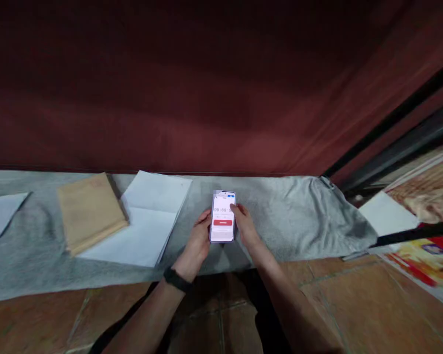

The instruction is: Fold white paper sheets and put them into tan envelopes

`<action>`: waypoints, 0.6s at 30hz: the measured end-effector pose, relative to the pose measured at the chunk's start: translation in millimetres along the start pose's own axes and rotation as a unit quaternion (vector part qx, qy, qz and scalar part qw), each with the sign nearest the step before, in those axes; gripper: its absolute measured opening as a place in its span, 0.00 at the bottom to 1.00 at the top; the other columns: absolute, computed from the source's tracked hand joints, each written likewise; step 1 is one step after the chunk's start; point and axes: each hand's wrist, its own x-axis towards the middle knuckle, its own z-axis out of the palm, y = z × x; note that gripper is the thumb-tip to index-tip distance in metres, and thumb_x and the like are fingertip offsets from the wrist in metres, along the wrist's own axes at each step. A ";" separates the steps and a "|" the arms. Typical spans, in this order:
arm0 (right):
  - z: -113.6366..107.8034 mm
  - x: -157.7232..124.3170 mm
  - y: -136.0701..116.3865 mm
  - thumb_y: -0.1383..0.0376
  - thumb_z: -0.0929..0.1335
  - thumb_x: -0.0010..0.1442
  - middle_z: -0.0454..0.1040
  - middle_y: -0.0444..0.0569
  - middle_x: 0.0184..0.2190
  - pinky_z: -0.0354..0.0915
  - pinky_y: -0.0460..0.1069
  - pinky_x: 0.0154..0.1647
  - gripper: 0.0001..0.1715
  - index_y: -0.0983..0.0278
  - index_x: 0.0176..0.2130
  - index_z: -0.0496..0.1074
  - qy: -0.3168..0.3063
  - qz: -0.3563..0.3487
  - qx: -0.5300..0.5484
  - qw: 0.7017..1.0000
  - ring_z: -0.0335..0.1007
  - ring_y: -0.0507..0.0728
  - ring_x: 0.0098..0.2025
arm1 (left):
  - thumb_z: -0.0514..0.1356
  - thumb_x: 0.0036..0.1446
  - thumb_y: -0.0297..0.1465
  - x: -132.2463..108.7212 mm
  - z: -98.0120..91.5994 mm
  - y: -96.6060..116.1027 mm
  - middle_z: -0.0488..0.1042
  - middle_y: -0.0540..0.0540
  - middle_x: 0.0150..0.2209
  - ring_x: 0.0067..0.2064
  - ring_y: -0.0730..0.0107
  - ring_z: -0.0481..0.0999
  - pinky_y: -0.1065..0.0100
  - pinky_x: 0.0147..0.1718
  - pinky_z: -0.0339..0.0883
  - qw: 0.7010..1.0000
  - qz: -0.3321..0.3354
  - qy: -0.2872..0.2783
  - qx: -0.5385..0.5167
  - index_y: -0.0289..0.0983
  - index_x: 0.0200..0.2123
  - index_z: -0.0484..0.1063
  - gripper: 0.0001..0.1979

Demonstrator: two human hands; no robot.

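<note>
A smartphone (222, 231) with a lit white screen, row of digits and red button is held upright above the grey cloth. My left hand (200, 241), with a dark band on its wrist, is closed round the phone's left edge. At the right edge, my right hand (246, 227) also grips the phone, its thumb lying over the screen near the digits. The fingers behind the phone are hidden. Left of my hands lie white paper sheets (147, 223), partly under a brown paper packet (92, 209).
Grey cloth (276, 216) covers the long narrow surface, backed by a dark red fabric wall (206, 123). Another white sheet (3, 211) lies far left. Black poles (391, 118), a white piece (389, 214) and a colourful printed bag (428, 265) are at right. Tiled floor (354, 300) shows below.
</note>
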 end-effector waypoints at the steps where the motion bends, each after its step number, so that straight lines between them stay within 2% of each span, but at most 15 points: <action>1: -0.7 0.6 -0.3 0.52 0.76 0.49 0.79 0.43 0.26 0.66 0.48 0.31 0.17 0.61 0.30 0.74 0.000 0.004 -0.003 1.000 0.73 0.55 0.29 | 0.70 0.47 0.26 0.0 0.0 0.1 0.83 0.48 0.33 0.30 0.68 0.81 0.70 0.30 0.75 1.000 -0.001 -0.001 0.000 0.34 0.39 0.77 0.14; 10: -4.3 3.8 -3.1 0.55 0.73 0.54 0.80 0.44 0.28 0.68 0.49 0.36 0.13 0.61 0.32 0.75 -0.004 0.015 -0.032 0.999 0.76 0.57 0.33 | 0.67 0.49 0.23 0.0 1.9 1.8 0.83 0.48 0.32 0.29 0.70 0.81 0.72 0.29 0.74 1.000 -0.017 0.022 -0.005 0.35 0.40 0.78 0.12; 18: -9.4 2.2 -2.4 0.47 0.70 0.54 0.82 0.46 0.30 0.67 0.49 0.38 0.21 0.61 0.34 0.77 -0.054 0.042 -0.065 0.996 0.77 0.58 0.35 | 0.66 0.51 0.22 2.1 -0.2 6.7 0.82 0.49 0.31 0.28 0.70 0.80 0.71 0.28 0.73 1.000 -0.011 0.012 -0.013 0.35 0.42 0.77 0.14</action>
